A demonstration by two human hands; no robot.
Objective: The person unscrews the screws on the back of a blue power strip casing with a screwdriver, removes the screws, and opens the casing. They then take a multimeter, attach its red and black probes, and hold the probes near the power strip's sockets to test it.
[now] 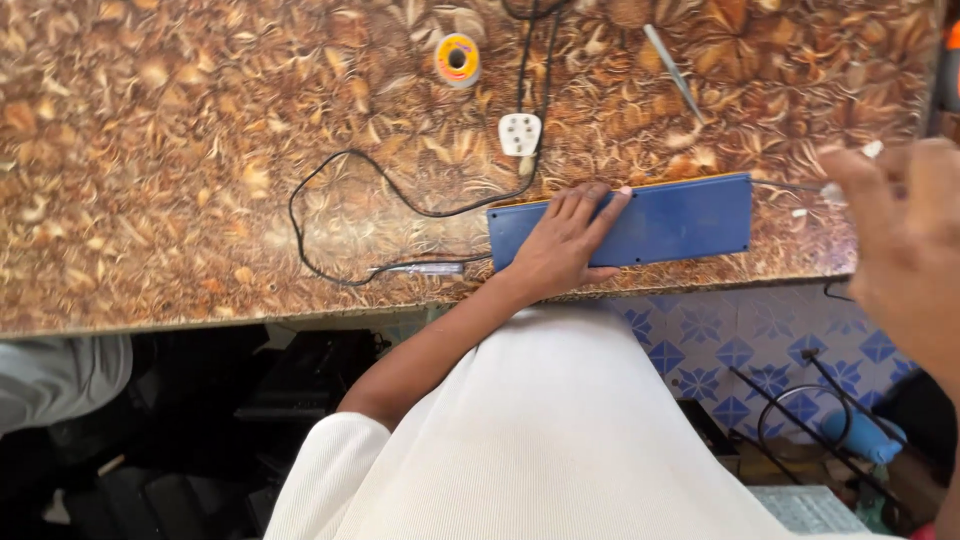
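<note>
A flat blue rectangular case (680, 222) lies at the near edge of the brown patterned table (180, 180). My left hand (565, 245) rests flat on its left end, fingers spread and pressing down. My right hand (900, 240) is raised close to the camera at the right edge, blurred, its fingers pinched on a thin tool with a clear handle (845, 180) whose metal tip points at the case's right end.
A black cable (400, 195) loops across the table to a white plug (519, 133). A test screwdriver (425, 268) lies left of the case. A solder spool (457, 58) and tweezers (672, 70) sit farther back. Below the table are tiled floor and wires.
</note>
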